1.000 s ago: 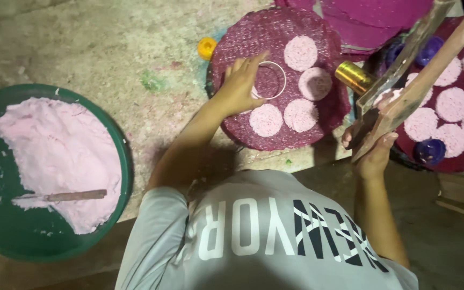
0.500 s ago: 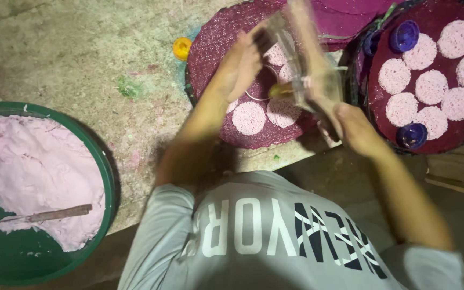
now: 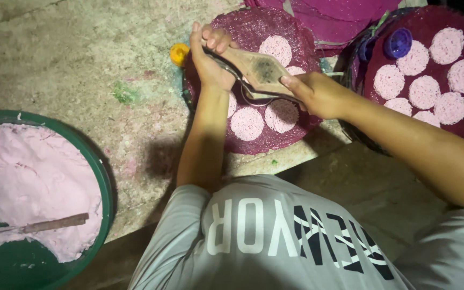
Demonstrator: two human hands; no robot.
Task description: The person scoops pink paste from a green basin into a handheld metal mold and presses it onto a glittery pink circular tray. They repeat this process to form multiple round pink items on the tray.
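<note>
My left hand is closed over a thin metal ring and the far end of a flat wooden paddle. The ring lies against the paddle's underside. My right hand grips the paddle's near end. Both hands hover over a round purple woven tray that carries several flat pink discs. Part of the ring is hidden behind the paddle.
A second purple tray with several pink discs and purple caps sits at the right. More purple trays lie behind. A yellow cap rests on the stone floor. At left, a green basin holds pink dough and a wooden spatula.
My right hand has swung the wooden paddle from the right-hand tray over to the middle tray. My left hand has lifted the ring off the tray to meet it.
</note>
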